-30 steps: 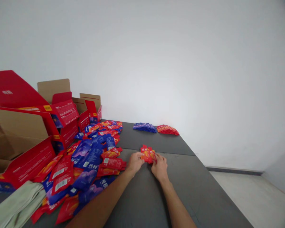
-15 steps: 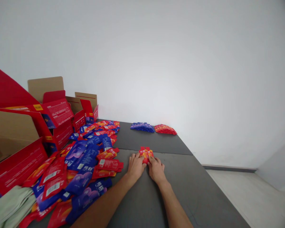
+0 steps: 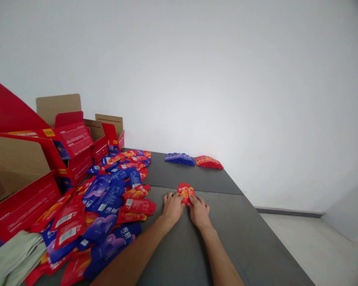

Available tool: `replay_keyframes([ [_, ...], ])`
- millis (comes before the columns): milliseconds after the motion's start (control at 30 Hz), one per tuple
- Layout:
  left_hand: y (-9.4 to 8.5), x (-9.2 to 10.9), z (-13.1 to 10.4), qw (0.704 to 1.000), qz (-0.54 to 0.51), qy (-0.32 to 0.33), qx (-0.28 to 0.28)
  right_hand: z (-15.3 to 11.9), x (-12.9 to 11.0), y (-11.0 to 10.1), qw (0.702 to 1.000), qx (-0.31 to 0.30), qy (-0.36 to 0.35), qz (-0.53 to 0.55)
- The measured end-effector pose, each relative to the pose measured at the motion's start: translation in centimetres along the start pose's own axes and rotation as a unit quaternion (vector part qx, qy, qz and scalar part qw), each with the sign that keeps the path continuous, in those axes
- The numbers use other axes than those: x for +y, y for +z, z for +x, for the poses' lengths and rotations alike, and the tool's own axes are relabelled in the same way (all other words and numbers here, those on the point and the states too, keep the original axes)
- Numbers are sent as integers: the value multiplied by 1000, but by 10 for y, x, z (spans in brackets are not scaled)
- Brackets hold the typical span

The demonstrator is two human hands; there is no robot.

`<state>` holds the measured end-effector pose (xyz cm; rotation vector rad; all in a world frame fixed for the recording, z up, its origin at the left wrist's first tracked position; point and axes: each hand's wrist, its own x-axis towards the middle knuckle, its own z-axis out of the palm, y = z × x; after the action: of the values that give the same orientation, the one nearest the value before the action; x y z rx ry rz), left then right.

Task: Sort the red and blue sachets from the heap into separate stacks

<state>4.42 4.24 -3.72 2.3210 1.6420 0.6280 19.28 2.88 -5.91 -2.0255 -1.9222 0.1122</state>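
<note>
Two overlapping red pouches (image 3: 185,191) lie mid-worktop (image 3: 232,226), between the left hand (image 3: 173,208) and the right hand (image 3: 199,211). Both touch the pouches' near part with bent fingers; whether either pinches, I cannot tell. Mixed red and blue pouches (image 3: 103,226) are heaped left; a blue stack (image 3: 179,159) and a red stack (image 3: 209,162) sit far.

Soft, bright light; wall (image 3: 193,87) palest mid-frame; top-right corner dark, blurred.
</note>
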Motion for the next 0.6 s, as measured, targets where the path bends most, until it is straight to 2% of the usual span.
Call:
replay_keyframes([
  [133,-8,1,-5,1000,15,8,2,0,-3,-3,1000,-4,-3,-6],
  [233,-22,-6,-13,999,49,15,-3,-1,-4,-5,1000,-15,4,-16],
  [333,-41,-26,-26,995,97,11,-28,-3,-7,-8,1000,-3,3,-25],
  [467,-62,-64,-44,989,137,-33,-43,-8,-20,-13,999,30,-14,-21],
  [600,-69,-90,-56,985,146,-67,-58,-20,-46,-17,994,43,-97,9],
])
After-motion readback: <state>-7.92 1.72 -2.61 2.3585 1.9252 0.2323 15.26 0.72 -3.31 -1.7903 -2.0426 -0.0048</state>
